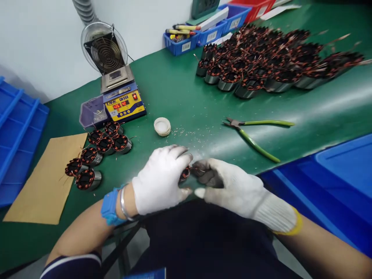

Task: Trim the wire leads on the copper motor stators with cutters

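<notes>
Ring-shaped motor core wound with reddish-orange wire (185, 174) sits low at the middle of the view, between the hands near the front edge of the green bench (174, 93), mostly hidden by the fingers. The left hand in a smooth white glove (162, 180) has a fairly narrow grip around it, fingers arched over the far side and thumb reaching along the near side, palm turned inward. Beside it, the right hand in a knitted white glove with a yellow cuff (235, 186) curls its darkened fingers toward the core's wire side, thumb held apart below; those fingers are blurred, so they may be pinching a wire end, but I cannot tell. The step in hand looks like close finger work at the core's wires, and a further move of this kind would call for a steady left hold with the right fingertips free. Both wrists angle in from the sides, the left one wearing a blue watch (110, 207). Beyond the hands lie a small round whitish dish (162, 127) and pale scattered scraps (193, 133), with green-handled metal cutters (236, 124) lying open to the right. Seven similar cores (105, 144) stand to the left, near a yellow-and-blue heating unit (124, 106), and a dense group of wound cores (255, 62) stands at the far right.
</notes>
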`<state>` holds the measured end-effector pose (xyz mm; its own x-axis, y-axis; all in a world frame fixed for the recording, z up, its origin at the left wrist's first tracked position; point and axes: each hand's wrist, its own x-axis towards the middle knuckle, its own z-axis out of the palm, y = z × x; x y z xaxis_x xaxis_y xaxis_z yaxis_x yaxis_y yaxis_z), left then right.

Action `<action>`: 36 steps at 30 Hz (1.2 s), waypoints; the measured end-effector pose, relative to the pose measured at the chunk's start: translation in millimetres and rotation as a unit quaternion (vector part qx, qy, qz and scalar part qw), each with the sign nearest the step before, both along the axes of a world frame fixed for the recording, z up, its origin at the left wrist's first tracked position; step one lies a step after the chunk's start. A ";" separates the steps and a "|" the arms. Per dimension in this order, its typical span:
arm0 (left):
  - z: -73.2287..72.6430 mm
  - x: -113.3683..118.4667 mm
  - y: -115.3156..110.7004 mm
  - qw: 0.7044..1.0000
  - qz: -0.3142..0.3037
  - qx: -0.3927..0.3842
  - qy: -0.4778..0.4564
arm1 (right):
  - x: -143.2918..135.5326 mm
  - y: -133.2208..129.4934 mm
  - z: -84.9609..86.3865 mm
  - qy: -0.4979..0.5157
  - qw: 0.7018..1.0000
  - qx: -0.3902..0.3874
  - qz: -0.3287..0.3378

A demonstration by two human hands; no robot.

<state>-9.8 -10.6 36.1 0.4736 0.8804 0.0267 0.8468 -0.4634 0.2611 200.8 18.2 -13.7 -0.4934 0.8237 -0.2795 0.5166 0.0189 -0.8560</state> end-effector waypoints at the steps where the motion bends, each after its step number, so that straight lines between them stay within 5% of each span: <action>1: -6.6 2.8 -0.3 1.000 0.004 -0.005 -0.010 | -2.8 0.7 0.7 -0.003 1.000 -0.004 -0.011; 5: -24.2 12.3 0.3 0.999 0.040 -0.009 -0.007 | -8.0 4.6 -1.3 0.022 0.999 0.007 -0.024; 9: -21.7 13.4 6.8 0.999 0.034 -0.024 -0.001 | -5.8 7.6 -4.5 0.024 0.999 0.034 -0.019; 19: -26.1 13.8 22.6 0.994 0.034 -0.082 -0.058 | -2.1 12.1 -8.3 0.127 0.982 -0.131 -0.039; 26: -35.6 12.0 19.8 0.996 0.015 -0.042 -0.075 | -1.6 22.3 0.0 0.094 0.988 -0.121 -0.003; 29: -38.7 12.5 17.9 0.996 0.009 -0.022 -0.085 | -3.4 31.2 9.0 0.124 0.970 -0.208 -0.016; 33: -39.1 12.5 16.8 0.996 -0.010 -0.001 -0.089 | -6.6 41.6 15.3 0.169 0.902 -0.394 0.046; 36: -37.5 12.3 17.5 0.997 -0.018 -0.003 -0.081 | -9.2 44.5 15.1 0.149 0.895 -0.409 0.095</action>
<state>2.5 7.0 -1.3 0.4946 0.8634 0.1000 0.7760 -0.4905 0.3966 191.7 62.7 1.4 -0.7560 0.2967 -0.5835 0.3168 -0.6142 -0.7228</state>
